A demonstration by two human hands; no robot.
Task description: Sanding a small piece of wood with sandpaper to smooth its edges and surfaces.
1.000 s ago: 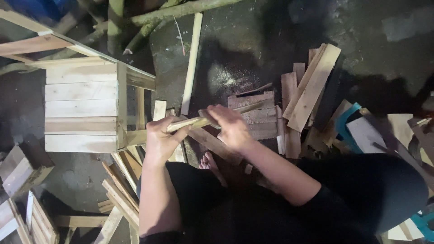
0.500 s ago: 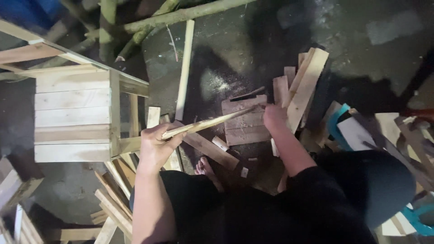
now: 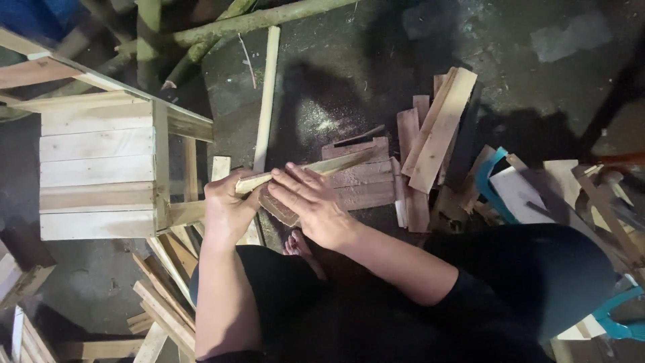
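The left hand point(image 3: 227, 205) is closed around one end of a thin wooden stick point(image 3: 316, 168); the right hand point(image 3: 310, 202) lies flat, fingers spread, over the stick's middle; a slatted wooden crate point(image 3: 97, 168) stands just left.

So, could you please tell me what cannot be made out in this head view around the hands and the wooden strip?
- Near end of the thin wooden strip: hidden inside the left hand.
- What the right hand presses on the strip: covered by its palm.
- The foot: mostly hidden under the right forearm.
- The slatted wooden crate: its far frame is cut off by the left edge.
- Scrap pieces at right: lost in dark shadow.
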